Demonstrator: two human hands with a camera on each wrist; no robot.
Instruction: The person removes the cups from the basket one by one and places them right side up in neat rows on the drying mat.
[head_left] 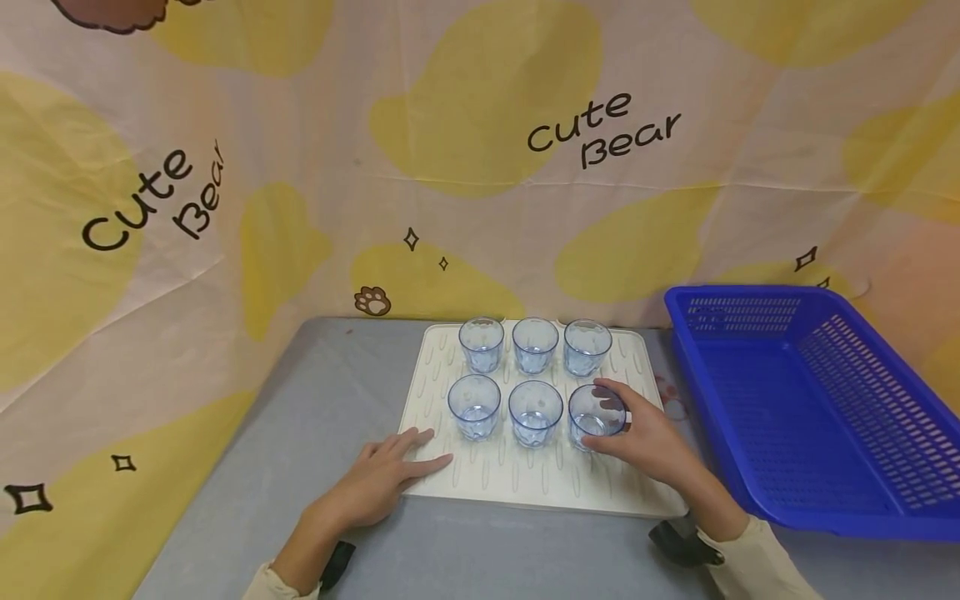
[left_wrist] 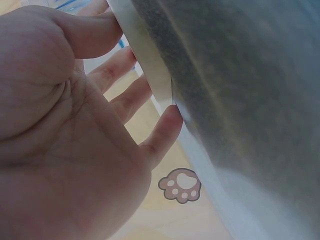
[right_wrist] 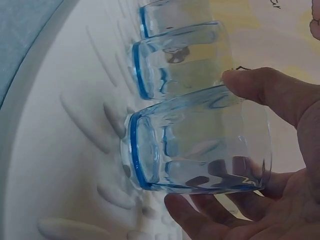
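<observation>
Clear bluish drinking glasses stand upright in two rows of three on a cream drying mat point(head_left: 487, 487). My right hand point(head_left: 651, 437) holds the front-right glass point(head_left: 588, 423), thumb on one side and fingers on the other; in the right wrist view this glass point(right_wrist: 200, 145) has its base at the ribbed mat. Beside it is the front-middle glass point(head_left: 535, 417). On the mat's left front edge rests my left hand point(head_left: 375, 479), fingers spread and nearest the front-left glass point(head_left: 476, 410). The left wrist view has the fingertips point(left_wrist: 170, 117) touching the mat's edge.
A blue plastic basket point(head_left: 750, 467) with perforated walls stands to the right of the mat. The grey tabletop point(head_left: 300, 400) extends left and in front. Behind it hangs a patterned cloth point(head_left: 465, 208) with yellow blotches and lettering.
</observation>
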